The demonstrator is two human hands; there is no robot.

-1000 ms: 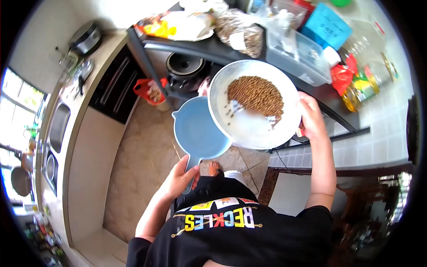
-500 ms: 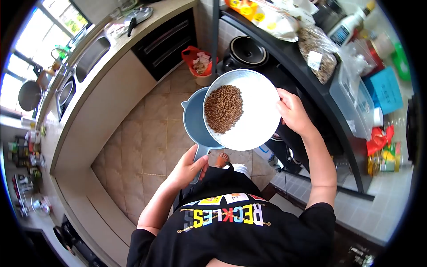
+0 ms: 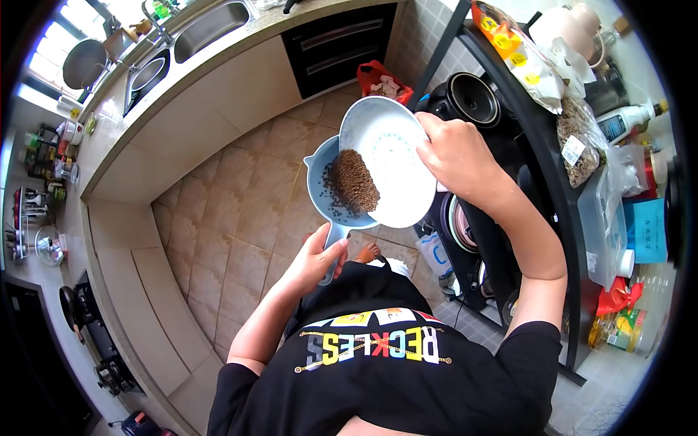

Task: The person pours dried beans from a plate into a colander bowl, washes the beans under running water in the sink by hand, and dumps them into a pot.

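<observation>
Tipping the white bowl [image 3: 398,166], gripped at its edge by the right hand [image 3: 458,161], over the blue dipper [image 3: 323,156], clasped by its handle in the left hand [image 3: 314,260], and spilling brown grains [image 3: 355,182] into a dipper seemingly bare moments ago, apparently now starting the pour.

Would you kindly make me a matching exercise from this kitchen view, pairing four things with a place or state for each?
Things:
1. White bowl
2. Blue dipper
3. Grains
4. Red bag

Places or states:
A. Brown and loose
B. Near the black drawers
C. Held by its handle in the left hand
D. Tilted, held by the right hand

Pairs: 1-D, 2-C, 3-A, 4-B
</observation>
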